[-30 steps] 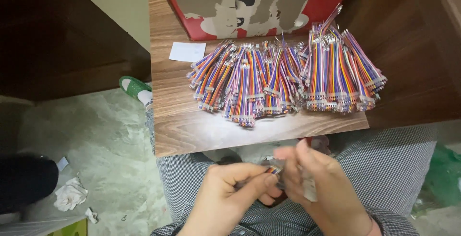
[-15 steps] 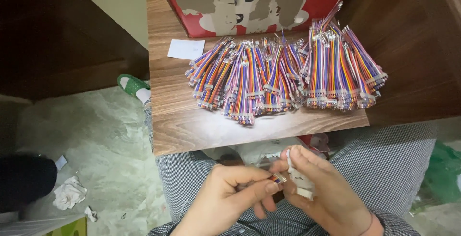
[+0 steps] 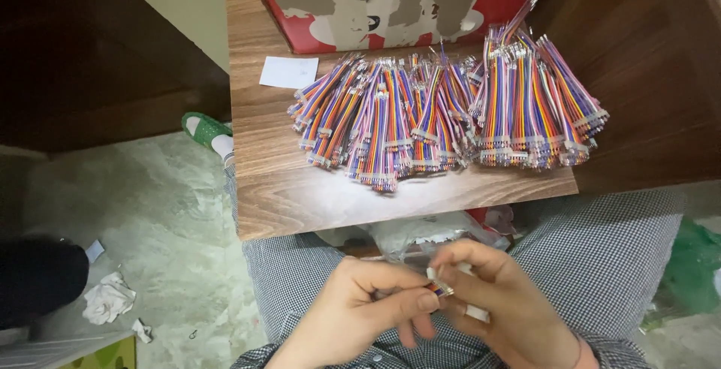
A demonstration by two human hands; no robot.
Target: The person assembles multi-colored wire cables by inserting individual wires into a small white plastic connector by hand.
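Wooden table point(image 3: 300, 204) with ribbon cables point(image 3: 443, 114) piled, left hand point(image 3: 360, 313) and right hand point(image 3: 503, 309) pinched shut on small connector point(image 3: 439, 289) (blurred), over lap.

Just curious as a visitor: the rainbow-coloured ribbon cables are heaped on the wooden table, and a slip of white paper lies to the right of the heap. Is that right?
Not quite. In the head view the white paper slip lies to the left of the heap, not the right. The rainbow-coloured ribbon cables are indeed heaped on the wooden table.
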